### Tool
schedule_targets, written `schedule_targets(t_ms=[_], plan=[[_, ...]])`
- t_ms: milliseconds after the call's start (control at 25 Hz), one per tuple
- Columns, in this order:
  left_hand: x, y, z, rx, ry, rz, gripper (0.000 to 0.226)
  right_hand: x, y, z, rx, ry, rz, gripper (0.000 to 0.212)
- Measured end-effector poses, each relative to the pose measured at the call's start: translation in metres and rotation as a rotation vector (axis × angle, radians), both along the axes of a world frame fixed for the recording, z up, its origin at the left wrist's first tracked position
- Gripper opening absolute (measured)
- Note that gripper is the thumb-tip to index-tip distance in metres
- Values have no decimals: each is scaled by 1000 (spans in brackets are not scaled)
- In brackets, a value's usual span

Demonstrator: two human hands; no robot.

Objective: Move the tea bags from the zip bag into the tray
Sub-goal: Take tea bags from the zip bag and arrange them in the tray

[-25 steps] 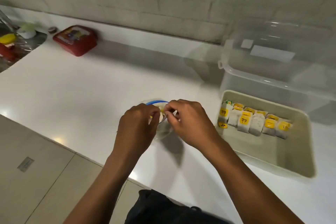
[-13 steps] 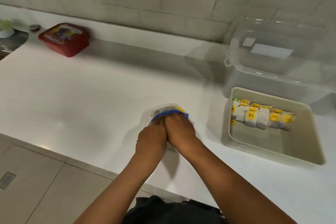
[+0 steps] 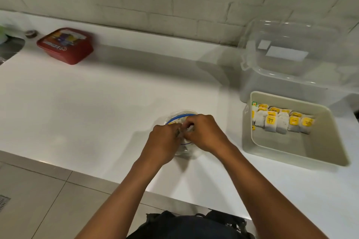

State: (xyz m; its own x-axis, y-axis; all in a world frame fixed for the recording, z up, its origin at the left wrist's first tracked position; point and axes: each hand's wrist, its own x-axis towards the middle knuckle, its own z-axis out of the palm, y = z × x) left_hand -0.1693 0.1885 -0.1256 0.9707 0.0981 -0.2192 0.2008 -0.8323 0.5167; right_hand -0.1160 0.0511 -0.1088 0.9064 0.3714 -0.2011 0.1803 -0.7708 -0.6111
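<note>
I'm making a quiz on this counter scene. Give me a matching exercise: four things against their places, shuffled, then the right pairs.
Things:
1. zip bag
2. tea bags
3. red container
4. clear lidded box

Places:
A. far left, near the wall
B. in the beige tray
C. behind the tray
D. under both hands, left hand and right hand

Pairs: 1-D, 2-B, 3-A, 4-C

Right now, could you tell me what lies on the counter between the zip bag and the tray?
Nothing: the head view shows only bare white counter between the zip bag and the tray.
</note>
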Motion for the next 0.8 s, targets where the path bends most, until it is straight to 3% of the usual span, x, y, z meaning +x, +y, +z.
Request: schedule_targets(t_ms=[120, 240, 560, 720, 800], plan=[[-3, 7, 0, -234, -12, 74, 24, 2, -14, 9, 127, 117, -3, 23], [-5, 9, 3, -307, -38, 101, 39, 5, -20, 9, 207, 165, -47, 28], [-10, 7, 20, -649, -66, 164, 27, -2, -14, 15, 590, 300, -175, 12], [-11, 13, 23, -713, -126, 244, 15, -4, -15, 16, 616, 350, -155, 11], [-12, 19, 26, -640, -156, 253, 13, -2, -18, 14, 562, 330, -182, 11]])
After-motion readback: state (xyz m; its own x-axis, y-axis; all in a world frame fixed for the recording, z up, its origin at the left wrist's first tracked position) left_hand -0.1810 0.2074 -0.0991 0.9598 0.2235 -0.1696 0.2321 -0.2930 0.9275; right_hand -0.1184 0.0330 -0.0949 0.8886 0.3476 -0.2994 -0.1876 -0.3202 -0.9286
